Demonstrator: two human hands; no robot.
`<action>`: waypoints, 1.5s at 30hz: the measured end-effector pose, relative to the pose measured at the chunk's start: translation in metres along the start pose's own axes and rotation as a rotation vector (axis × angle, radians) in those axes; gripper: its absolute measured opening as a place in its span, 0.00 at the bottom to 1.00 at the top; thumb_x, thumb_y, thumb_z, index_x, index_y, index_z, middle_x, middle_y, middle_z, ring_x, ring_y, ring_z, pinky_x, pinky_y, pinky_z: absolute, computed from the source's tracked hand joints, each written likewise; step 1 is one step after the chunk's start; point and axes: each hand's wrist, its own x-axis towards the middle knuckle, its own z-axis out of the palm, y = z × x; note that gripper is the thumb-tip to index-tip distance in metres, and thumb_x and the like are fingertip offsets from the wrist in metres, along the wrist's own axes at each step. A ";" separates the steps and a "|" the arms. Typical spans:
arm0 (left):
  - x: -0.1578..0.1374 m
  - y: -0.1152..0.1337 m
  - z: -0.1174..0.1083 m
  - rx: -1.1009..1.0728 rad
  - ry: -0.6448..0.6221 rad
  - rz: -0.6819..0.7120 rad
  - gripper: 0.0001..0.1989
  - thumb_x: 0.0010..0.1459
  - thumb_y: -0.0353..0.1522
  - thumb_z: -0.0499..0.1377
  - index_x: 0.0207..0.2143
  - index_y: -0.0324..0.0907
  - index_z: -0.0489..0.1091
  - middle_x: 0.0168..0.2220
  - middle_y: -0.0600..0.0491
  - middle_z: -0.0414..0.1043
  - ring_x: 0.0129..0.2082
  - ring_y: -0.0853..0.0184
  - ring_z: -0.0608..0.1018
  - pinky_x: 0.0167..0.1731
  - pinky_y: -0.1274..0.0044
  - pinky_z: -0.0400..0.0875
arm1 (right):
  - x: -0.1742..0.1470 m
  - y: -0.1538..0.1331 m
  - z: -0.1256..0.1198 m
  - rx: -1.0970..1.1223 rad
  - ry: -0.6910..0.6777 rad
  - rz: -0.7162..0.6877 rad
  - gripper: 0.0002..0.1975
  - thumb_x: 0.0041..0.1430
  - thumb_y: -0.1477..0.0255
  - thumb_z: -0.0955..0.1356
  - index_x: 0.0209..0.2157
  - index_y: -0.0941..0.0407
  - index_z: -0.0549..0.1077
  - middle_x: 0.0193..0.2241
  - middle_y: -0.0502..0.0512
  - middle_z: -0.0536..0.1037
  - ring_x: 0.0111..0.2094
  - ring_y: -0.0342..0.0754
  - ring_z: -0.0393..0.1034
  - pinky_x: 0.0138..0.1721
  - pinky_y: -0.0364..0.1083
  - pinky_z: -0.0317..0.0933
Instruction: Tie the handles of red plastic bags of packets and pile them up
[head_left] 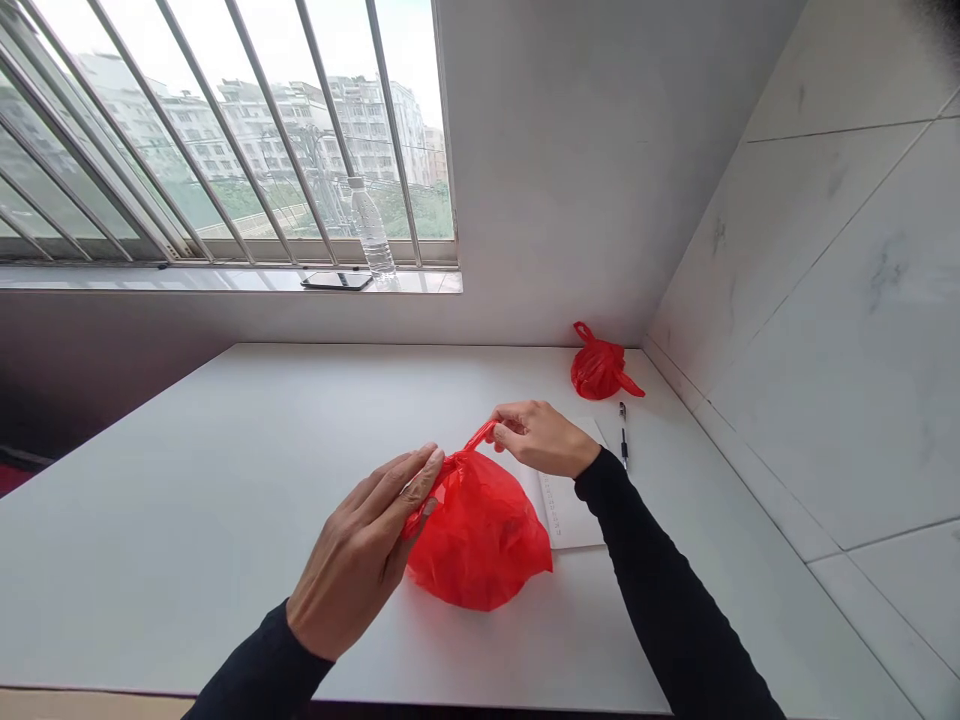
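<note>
A puffed-out red plastic bag (484, 530) rests on the white table in front of me, its neck gathered into a knot at the top. On its left side, my left hand (367, 535) is closed around one handle of the bag, thumb against fingers. The other handle is stretched up and to the right, pinched by the fingertips of my right hand (541, 437). Whatever the bag contains is hidden by the red plastic. Partly under my right hand and forearm lies an open notebook (571, 510) with white pages.
A second knotted red bag (598, 368) sits at the table's back right, near a black pen (623, 437). The white table (187, 500) meets a tiled wall (840, 300) on the right. A water bottle (371, 230) and a phone (336, 281) are on the barred window's sill.
</note>
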 end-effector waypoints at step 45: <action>-0.044 0.013 -0.008 -0.027 -0.169 0.001 0.29 0.68 0.23 0.49 0.69 0.48 0.55 0.66 0.47 0.60 0.62 0.66 0.68 0.58 0.78 0.69 | 0.023 0.054 0.007 0.088 0.024 0.210 0.10 0.58 0.69 0.64 0.30 0.56 0.77 0.29 0.51 0.80 0.29 0.44 0.70 0.31 0.42 0.59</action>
